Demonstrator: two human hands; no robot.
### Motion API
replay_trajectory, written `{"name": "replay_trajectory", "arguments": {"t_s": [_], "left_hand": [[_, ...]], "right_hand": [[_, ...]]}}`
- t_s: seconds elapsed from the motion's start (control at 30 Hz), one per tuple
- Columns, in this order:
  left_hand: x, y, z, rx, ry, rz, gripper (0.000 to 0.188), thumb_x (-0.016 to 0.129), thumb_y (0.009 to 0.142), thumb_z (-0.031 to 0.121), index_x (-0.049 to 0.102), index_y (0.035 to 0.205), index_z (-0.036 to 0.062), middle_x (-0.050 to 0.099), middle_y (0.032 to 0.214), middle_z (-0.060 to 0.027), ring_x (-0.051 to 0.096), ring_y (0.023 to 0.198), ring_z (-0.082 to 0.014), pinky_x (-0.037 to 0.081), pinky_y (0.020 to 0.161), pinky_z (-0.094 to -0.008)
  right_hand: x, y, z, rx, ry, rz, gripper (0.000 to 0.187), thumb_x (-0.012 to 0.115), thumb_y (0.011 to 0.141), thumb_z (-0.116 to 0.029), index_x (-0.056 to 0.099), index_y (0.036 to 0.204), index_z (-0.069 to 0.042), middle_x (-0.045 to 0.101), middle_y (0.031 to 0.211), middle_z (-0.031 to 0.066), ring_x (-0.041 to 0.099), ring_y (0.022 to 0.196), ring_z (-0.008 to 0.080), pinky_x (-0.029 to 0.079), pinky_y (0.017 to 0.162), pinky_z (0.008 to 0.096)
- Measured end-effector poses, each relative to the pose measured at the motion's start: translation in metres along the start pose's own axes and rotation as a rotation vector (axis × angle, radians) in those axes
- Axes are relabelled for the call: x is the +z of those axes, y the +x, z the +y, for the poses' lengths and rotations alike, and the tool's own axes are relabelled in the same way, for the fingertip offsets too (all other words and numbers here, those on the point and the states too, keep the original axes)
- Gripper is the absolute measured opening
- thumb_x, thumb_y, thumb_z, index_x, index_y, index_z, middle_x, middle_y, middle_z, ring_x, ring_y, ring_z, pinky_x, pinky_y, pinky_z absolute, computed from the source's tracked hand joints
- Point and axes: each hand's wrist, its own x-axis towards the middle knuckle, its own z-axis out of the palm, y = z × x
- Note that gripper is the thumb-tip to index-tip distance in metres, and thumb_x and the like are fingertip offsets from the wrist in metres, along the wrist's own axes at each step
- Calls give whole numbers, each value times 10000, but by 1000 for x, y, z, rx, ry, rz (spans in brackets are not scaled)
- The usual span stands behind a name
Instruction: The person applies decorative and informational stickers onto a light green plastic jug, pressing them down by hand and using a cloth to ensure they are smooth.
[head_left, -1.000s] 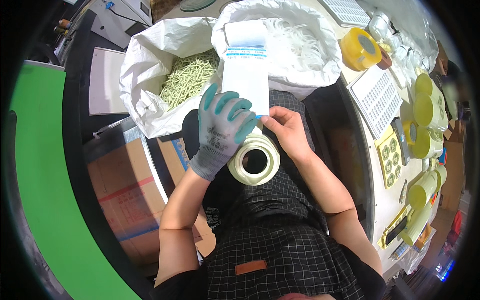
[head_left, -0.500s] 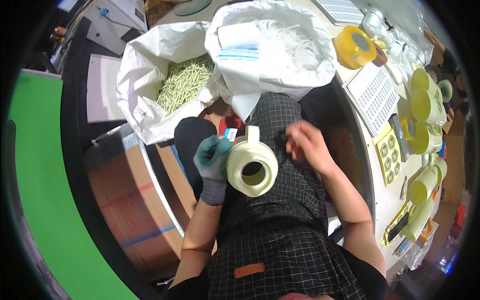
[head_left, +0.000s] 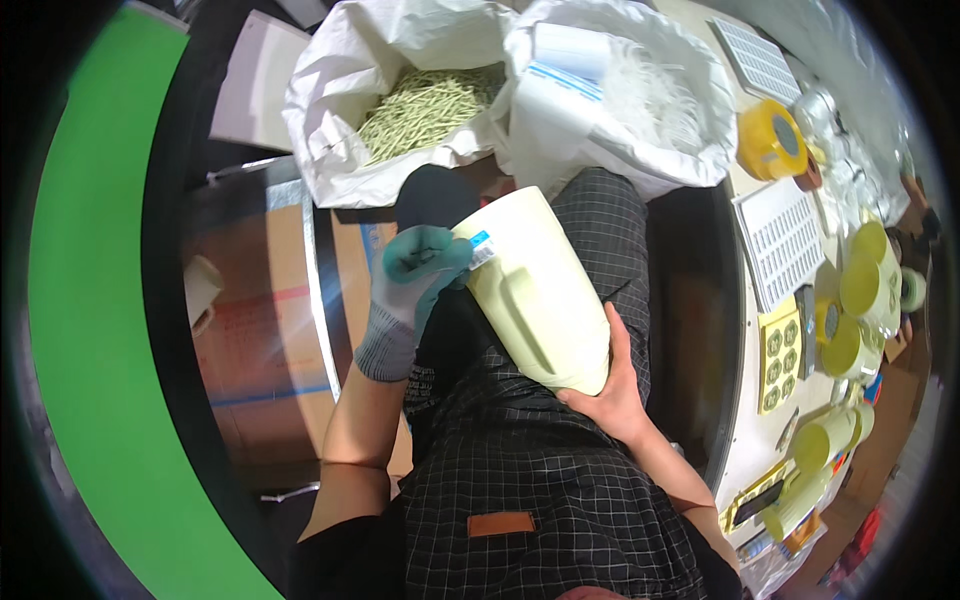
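A pale yellow-green plastic jug [head_left: 557, 290] lies tilted across my lap, its long raised handle facing up. At its narrower near end, the bare fingers of my right hand [head_left: 618, 393] wrap round it from the right. My left hand [head_left: 408, 280], in a grey and green glove, is closed beside the jug's wide far end. Between its thumb and fingers is a small blue and white label [head_left: 482, 247], which lies against the jug's wall near the rim. Whether the label sticks to the wall I cannot tell.
Ahead stand a white sack of thin pale-green pieces [head_left: 425, 112] and a white sack of clear plastic rings [head_left: 655, 105]. On the right-hand table [head_left: 735, 400] are label sheets [head_left: 780, 240], a yellow tape roll [head_left: 772, 140] and several yellow-green jugs [head_left: 868, 285]. Cardboard boxes [head_left: 265, 350] stand at left.
The jug has turned from end-on to lying sideways. My right hand, free before, has taken hold of its near end. My left hand has brought the label against the wall. The view has shifted.
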Motion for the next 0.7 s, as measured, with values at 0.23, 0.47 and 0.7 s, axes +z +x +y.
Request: {"name": "replay_trajectory", "arguments": {"t_s": [0.23, 0.47, 0.7], "left_hand": [[-8, -7, 5, -92, 41, 83, 188, 847, 866, -2, 742, 1021, -17, 752, 910, -84, 712, 757, -139, 586, 650, -265], [-11, -14, 6, -70, 195, 63, 147, 792, 914, 27, 744, 1045, -18, 748, 872, -94, 682, 685, -145, 565, 644, -272], [-18, -22, 9, -45, 705, 158, 172, 838, 893, 100, 733, 999, 14, 699, 789, -37, 633, 667, -110, 531, 643, -260]], "right_hand": [[4, 1, 12, -46, -356, -10, 1278, 940, 681, -169, 136, 1668, -60, 323, 1596, 250, 425, 1471, 399, 420, 1191, 498], [7, 0, 10, -218, -596, 32, 1270, 962, 668, -197, 174, 1657, -86, 317, 1590, 284, 452, 1442, 459, 485, 1133, 517], [19, 2, 16, -373, -699, 81, 1269, 979, 657, -209, 200, 1655, -117, 343, 1579, 293, 507, 1387, 484, 550, 1043, 518]]}}
